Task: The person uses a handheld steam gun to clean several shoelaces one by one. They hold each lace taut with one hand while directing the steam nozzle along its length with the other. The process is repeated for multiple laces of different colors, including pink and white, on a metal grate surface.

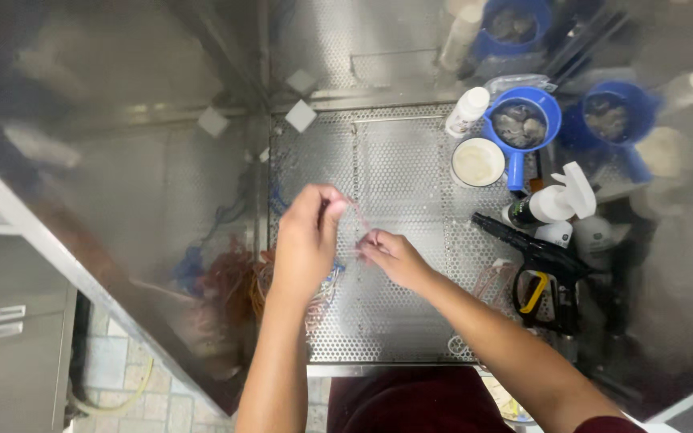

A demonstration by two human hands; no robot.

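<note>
My left hand (308, 236) is raised over the perforated steel work surface (399, 160), fingers pinched on one end of a thin, pale pink strand (359, 220). My right hand (389, 255) pinches the other end a little lower and to the right. The strand is small and blurred; I cannot tell exactly what it is. Beneath my left wrist lies a bundle of thin coloured bands or wires (324, 293) on the surface.
At the right stand a blue scoop cup holding grey pieces (521, 123), a white round tub (477, 162), a white bottle (466, 111), a white trigger spray bottle (557, 200) and a black spray gun with yellow trigger (545, 273). Steel walls reflect these things.
</note>
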